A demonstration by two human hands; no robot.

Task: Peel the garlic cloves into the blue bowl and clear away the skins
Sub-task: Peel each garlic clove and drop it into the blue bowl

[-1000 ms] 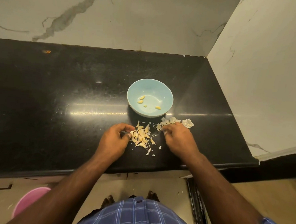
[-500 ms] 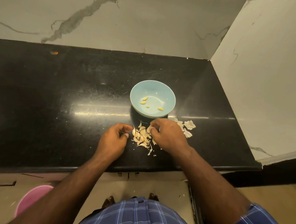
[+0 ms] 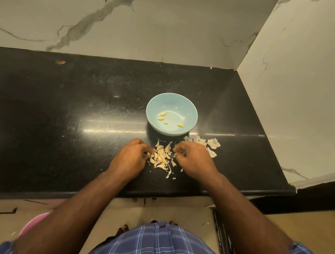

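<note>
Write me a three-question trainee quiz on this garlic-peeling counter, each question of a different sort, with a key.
1. True or false: the round pale blue bowl holds four yellowish peeled garlic pieces.
2. Multiple choice: the heap of papery white skins lies (A) inside the bowl, (B) on the glossy black stone counter at the bowl's near right, (C) on the floor.
3. Fill in: the pile of unpeeled cream garlic cloves lies between the left hand and the ____ hand.

Key: 1 true; 2 B; 3 right.
</note>
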